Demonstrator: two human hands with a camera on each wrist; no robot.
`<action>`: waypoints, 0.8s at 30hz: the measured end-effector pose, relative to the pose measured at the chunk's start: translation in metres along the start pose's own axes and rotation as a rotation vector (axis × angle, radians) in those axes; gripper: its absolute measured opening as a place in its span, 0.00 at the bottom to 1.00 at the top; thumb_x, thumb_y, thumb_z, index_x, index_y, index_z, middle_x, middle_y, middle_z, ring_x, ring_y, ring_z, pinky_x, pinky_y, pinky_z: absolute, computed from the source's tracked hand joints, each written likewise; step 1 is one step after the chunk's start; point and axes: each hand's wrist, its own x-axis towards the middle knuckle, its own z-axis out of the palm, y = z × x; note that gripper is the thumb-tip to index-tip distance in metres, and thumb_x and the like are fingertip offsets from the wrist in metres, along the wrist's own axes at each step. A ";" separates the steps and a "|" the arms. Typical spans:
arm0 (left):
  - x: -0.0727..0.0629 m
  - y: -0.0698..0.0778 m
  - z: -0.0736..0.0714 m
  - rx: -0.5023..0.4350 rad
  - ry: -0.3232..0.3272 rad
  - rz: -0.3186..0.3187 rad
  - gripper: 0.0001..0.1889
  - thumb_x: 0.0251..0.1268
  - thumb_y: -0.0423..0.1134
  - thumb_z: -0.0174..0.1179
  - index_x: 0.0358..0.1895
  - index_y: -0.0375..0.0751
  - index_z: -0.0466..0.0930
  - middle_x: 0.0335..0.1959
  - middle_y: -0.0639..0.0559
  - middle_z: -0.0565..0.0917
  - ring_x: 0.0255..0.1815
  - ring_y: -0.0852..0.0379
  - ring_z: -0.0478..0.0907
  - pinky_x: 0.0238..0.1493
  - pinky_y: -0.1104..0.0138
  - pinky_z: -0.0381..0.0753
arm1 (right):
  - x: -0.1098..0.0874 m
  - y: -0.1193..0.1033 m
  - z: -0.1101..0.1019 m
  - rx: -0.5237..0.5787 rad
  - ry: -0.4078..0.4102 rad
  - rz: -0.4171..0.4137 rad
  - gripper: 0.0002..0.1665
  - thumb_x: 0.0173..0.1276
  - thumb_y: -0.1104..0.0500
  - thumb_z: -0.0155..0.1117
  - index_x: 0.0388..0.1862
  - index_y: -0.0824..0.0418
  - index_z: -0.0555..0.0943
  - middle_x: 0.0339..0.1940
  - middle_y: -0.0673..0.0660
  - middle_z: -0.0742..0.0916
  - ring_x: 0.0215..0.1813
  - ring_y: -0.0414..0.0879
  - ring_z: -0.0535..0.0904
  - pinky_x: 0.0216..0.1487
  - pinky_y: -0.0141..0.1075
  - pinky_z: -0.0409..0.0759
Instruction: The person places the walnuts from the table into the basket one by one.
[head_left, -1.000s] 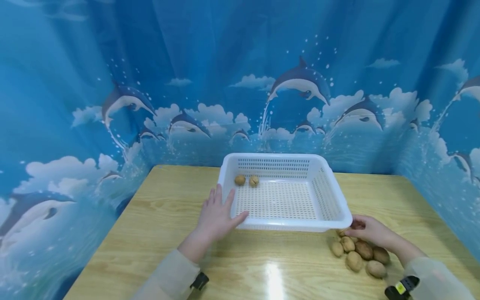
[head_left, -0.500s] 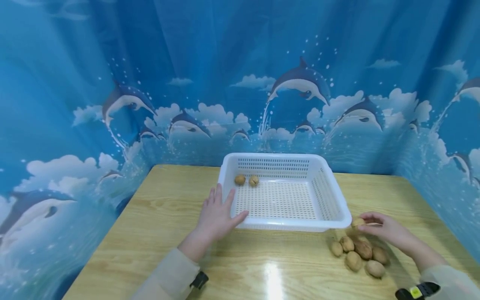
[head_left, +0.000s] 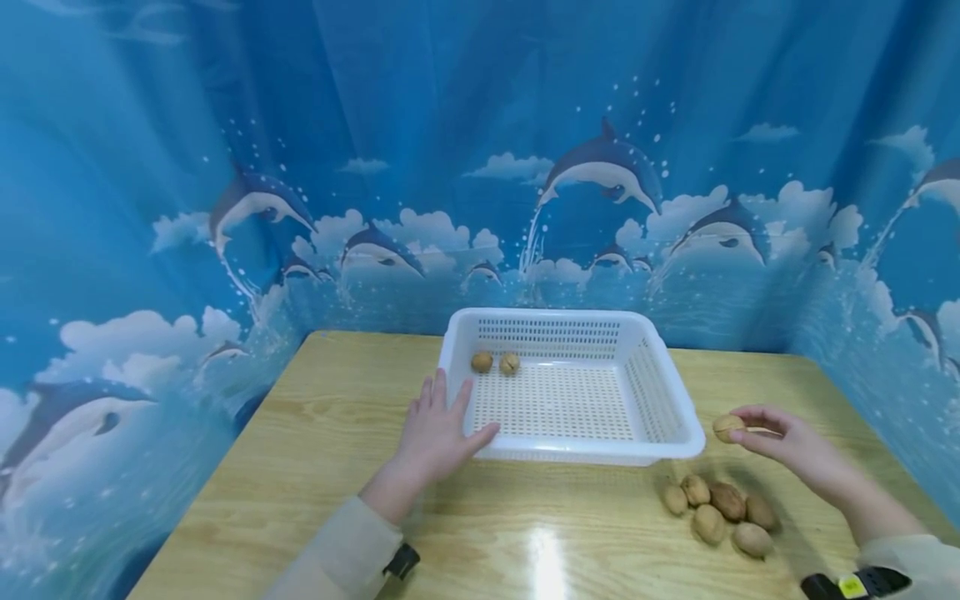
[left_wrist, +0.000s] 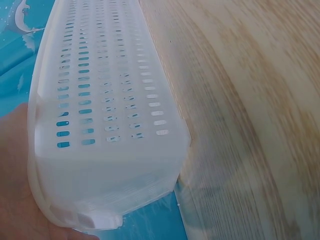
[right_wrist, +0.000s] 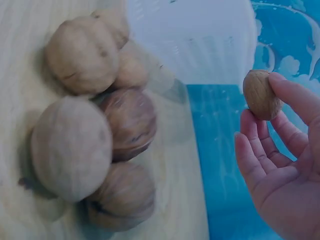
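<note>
A white slotted plastic basket [head_left: 577, 452] stands on the table, with two walnuts, one a walnut [head_left: 482, 362] and the other a cracked-looking walnut [head_left: 509, 363], at its far left inside. My left hand [head_left: 435, 433] rests on the basket's near left corner, fingers spread and straight; the left wrist view shows the basket's slotted side wall [left_wrist: 100, 100] beside it. Between thumb and fingertips my right hand [head_left: 798, 446] pinches a walnut [right_wrist: 261, 95], held up to the right of the basket. Below that hand several walnuts [head_left: 708, 523] lie grouped on the table, some pale and some darker brown.
The wooden table [head_left: 315, 483] extends to both sides of the basket. Behind it hangs a blue curtain [head_left: 450, 167] printed with dolphins, which also closes in the left and right sides.
My right hand has lifted a walnut out of the group and moved up and to the right with it. The left hand stays on the basket's corner.
</note>
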 end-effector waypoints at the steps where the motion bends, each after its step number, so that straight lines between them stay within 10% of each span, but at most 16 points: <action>1: 0.000 0.000 0.000 -0.003 0.001 0.000 0.46 0.58 0.73 0.41 0.74 0.48 0.50 0.74 0.35 0.39 0.72 0.34 0.37 0.67 0.43 0.47 | 0.000 -0.002 -0.001 0.000 0.004 0.001 0.34 0.71 0.49 0.54 0.64 0.72 0.62 0.59 0.70 0.73 0.48 0.42 0.76 0.49 0.54 0.75; 7: 0.000 0.001 0.002 0.000 0.004 -0.010 0.45 0.58 0.72 0.43 0.74 0.48 0.51 0.74 0.35 0.39 0.72 0.35 0.37 0.67 0.43 0.49 | 0.000 -0.014 -0.004 0.010 0.017 -0.003 0.35 0.71 0.47 0.53 0.66 0.70 0.61 0.60 0.69 0.72 0.56 0.61 0.72 0.49 0.57 0.74; 24: 0.001 0.000 0.001 0.017 0.010 0.007 0.45 0.59 0.72 0.41 0.74 0.48 0.50 0.73 0.34 0.40 0.72 0.34 0.39 0.67 0.43 0.48 | 0.008 -0.052 -0.007 -0.016 0.034 -0.092 0.34 0.71 0.50 0.53 0.66 0.70 0.61 0.58 0.67 0.73 0.57 0.60 0.72 0.49 0.53 0.76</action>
